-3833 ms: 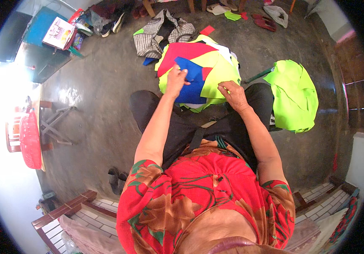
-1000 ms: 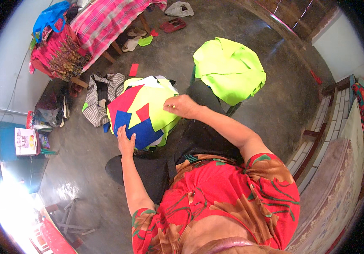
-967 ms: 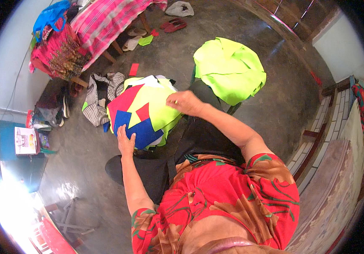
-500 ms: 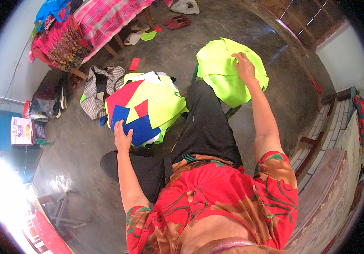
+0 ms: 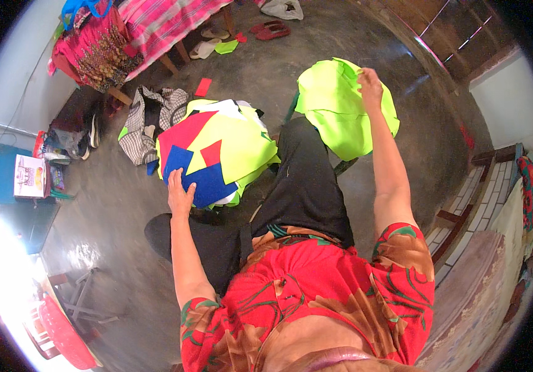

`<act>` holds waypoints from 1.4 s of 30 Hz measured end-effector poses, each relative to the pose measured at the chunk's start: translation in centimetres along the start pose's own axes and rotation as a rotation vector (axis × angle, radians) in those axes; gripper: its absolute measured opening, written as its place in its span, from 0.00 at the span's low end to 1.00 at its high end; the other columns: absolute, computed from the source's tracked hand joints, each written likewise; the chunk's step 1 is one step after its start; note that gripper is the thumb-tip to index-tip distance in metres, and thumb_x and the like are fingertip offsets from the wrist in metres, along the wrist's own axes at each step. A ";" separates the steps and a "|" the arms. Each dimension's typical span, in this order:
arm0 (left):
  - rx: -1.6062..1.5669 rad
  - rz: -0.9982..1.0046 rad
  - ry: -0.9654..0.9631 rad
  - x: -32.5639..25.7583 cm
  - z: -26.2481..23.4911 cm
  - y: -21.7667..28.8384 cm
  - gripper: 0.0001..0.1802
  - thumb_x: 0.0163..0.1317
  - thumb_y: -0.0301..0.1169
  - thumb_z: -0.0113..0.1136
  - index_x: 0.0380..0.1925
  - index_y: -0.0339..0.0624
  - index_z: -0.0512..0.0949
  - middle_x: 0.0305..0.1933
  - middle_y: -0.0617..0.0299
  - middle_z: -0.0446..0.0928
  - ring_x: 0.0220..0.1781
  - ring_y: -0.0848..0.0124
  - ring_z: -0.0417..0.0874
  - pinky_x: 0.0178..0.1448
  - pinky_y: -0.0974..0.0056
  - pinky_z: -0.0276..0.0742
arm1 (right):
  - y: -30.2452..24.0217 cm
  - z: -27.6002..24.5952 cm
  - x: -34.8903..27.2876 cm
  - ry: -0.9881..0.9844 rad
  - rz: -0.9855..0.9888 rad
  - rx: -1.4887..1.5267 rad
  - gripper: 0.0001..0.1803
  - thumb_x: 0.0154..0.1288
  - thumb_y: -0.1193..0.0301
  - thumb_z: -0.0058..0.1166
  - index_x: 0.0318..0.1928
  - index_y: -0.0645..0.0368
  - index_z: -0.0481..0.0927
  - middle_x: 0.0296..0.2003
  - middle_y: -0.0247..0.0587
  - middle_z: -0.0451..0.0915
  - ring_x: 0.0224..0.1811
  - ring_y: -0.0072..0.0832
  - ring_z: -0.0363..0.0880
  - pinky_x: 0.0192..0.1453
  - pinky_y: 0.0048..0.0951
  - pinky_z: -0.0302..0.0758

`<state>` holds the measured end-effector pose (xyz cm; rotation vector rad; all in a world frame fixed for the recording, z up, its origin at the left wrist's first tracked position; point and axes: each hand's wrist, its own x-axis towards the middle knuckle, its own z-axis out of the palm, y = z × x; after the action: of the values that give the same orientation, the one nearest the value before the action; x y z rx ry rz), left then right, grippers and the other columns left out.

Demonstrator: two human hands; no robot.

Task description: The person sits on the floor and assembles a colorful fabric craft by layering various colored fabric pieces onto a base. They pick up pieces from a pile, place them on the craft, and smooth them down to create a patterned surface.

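My left hand (image 5: 181, 193), fingers spread, rests at the near edge of a blue cloth piece (image 5: 209, 186). That piece lies on a heap of neon yellow-green cloth (image 5: 245, 137), together with a red piece (image 5: 186, 133) and smaller blue and red scraps. My right hand (image 5: 371, 90) is over the far right part of a second neon yellow-green cloth pile (image 5: 334, 118), beyond my knee. Its fingers are bent and slightly apart, with no cloth visibly gripped. Part of that pile is hidden behind the hand and forearm.
Left of the heap lies a checked garment (image 5: 135, 127), with a red scrap (image 5: 203, 87) beyond it. A bed with pink cloth (image 5: 161, 28) stands at the far left. Red shoes (image 5: 271, 30) are on the floor. A red chair (image 5: 62, 325) is near left; a wooden bench frame (image 5: 465, 208) stands right.
My right hand has slid a little farther and to the right over the neon cloth pile. My left hand stays on the blue piece. The view has shifted slightly.
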<state>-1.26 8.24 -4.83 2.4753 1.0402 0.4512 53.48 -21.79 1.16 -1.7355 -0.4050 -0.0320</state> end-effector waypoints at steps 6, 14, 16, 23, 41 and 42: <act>0.001 -0.034 0.019 -0.5 -0.5 0.2 0.34 0.51 0.31 0.66 0.60 0.47 0.65 0.64 0.50 0.62 0.65 0.51 0.64 0.66 0.53 0.64 | -8.3 2.0 1.6 -0.088 0.043 0.163 0.11 0.69 0.65 0.51 0.46 0.56 0.76 0.35 0.30 0.78 0.34 0.19 0.80 0.31 0.20 0.74; -0.020 -0.053 0.030 0.0 -0.3 0.2 0.35 0.50 0.33 0.67 0.59 0.50 0.66 0.65 0.54 0.62 0.66 0.53 0.65 0.65 0.55 0.66 | -13.2 9.3 -4.0 -0.469 0.238 0.291 0.10 0.69 0.63 0.50 0.43 0.56 0.75 0.34 0.31 0.78 0.30 0.21 0.81 0.31 0.20 0.73; 0.013 -0.106 0.003 -0.2 -0.4 0.5 0.35 0.50 0.34 0.67 0.60 0.51 0.65 0.66 0.55 0.61 0.66 0.54 0.65 0.64 0.54 0.68 | -12.3 11.7 -4.9 -0.544 0.300 0.349 0.09 0.69 0.63 0.51 0.40 0.54 0.75 0.33 0.30 0.78 0.32 0.22 0.82 0.30 0.20 0.75; 0.016 -0.136 0.003 -0.4 -1.1 0.8 0.34 0.50 0.34 0.67 0.59 0.52 0.66 0.65 0.57 0.62 0.65 0.55 0.66 0.61 0.53 0.71 | -14.3 20.0 -7.4 -0.520 0.053 0.177 0.10 0.67 0.68 0.51 0.44 0.61 0.75 0.31 0.33 0.80 0.28 0.20 0.81 0.27 0.23 0.75; -0.007 -0.110 0.020 -0.1 -0.6 0.7 0.35 0.48 0.33 0.68 0.58 0.51 0.67 0.64 0.55 0.63 0.64 0.53 0.66 0.63 0.53 0.69 | -6.1 25.1 -28.5 -1.208 -0.498 -0.313 0.19 0.59 0.63 0.57 0.50 0.52 0.74 0.63 0.49 0.65 0.58 0.44 0.72 0.58 0.37 0.71; -0.012 -0.091 0.022 0.0 -0.7 0.6 0.35 0.48 0.33 0.68 0.58 0.51 0.67 0.64 0.55 0.63 0.65 0.53 0.66 0.62 0.53 0.69 | -6.0 24.5 -28.1 -1.221 -0.467 -0.295 0.19 0.59 0.63 0.57 0.50 0.52 0.74 0.63 0.49 0.64 0.59 0.43 0.71 0.59 0.37 0.71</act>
<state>-1.20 8.06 -3.96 2.4062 1.1500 0.4558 20.47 -4.49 -5.10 -1.7348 -1.7541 0.6885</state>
